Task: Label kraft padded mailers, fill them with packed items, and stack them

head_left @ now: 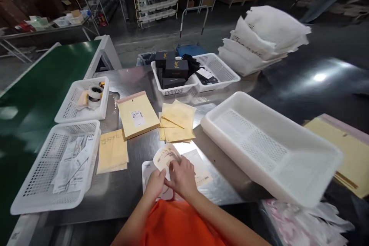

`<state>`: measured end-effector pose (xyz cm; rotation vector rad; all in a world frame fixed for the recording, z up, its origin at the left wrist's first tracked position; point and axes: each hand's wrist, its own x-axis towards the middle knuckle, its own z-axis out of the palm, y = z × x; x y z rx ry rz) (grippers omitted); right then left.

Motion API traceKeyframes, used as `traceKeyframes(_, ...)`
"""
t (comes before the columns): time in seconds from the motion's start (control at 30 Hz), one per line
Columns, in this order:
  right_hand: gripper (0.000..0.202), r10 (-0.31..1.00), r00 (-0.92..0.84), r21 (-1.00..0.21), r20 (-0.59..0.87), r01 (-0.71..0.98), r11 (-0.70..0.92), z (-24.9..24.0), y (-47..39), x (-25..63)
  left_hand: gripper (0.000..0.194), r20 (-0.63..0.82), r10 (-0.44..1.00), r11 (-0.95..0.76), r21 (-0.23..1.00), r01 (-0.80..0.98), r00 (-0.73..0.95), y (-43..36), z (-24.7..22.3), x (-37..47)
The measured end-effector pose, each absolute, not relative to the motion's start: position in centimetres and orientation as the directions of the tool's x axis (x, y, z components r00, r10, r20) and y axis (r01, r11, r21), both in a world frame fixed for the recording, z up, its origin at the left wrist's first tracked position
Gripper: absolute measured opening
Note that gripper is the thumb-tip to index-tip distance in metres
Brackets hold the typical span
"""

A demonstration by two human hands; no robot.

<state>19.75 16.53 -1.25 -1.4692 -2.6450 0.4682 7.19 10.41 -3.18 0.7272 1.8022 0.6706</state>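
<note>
Near the table's front edge, my left hand [156, 183] is closed at the lower edge of a cream card with rounded corners [166, 155]. My right hand [182, 175] lies over the card's right side, its fingers curled on it. The card is tilted up between the hands, and its small print is too small to read. Beneath and left of it lies a white rounded piece [147, 169]. A pale flat packet [198, 166] rests right of my right hand. Yellow envelopes [179, 120] lie just beyond the hands.
White baskets stand left [93, 130] and at the back [173, 92], the latter with black boxes [176, 68]. An envelope stack [129, 117] lies left of centre. A large white tray [276, 123] is on the right, white sacks [268, 34] behind. A green conveyor [57, 69] runs along the left.
</note>
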Motion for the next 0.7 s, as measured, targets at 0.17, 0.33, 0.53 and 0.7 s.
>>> traceKeyframes(0.17, 0.038, 0.802, -0.577, -0.327, -0.154, 0.796, 0.510, -2.5, 18.6, 21.2, 0.024, -0.535, 0.767, 0.639, 0.582, 0.503, -0.355, 11.1, -3.9, -0.3)
traceKeyframes(0.33, 0.026, 0.787, -0.549, -0.326, -0.281, 0.826, 0.460, -5.4, 17.1, 24.7, 0.034, -0.385, 0.687, 0.701, 0.128, 0.701, -0.616, 7.5, -6.0, -9.6)
traceKeyframes(0.53, 0.032, 0.772, -0.539, -0.376, -0.337, 0.829, 0.415, -5.4, 16.3, 25.0, 0.038, -0.373, 0.705, 0.606, -0.123, 0.786, -0.603, 4.1, -8.3, -12.7)
traceKeyframes(0.7, 0.032, 0.781, -0.559, -0.416, -0.277, 0.803, 0.427, -4.6, 16.8, 24.0, 0.033, -0.376, 0.758, 0.528, -0.126, 0.840, -0.533, 4.0, -6.6, -14.1)
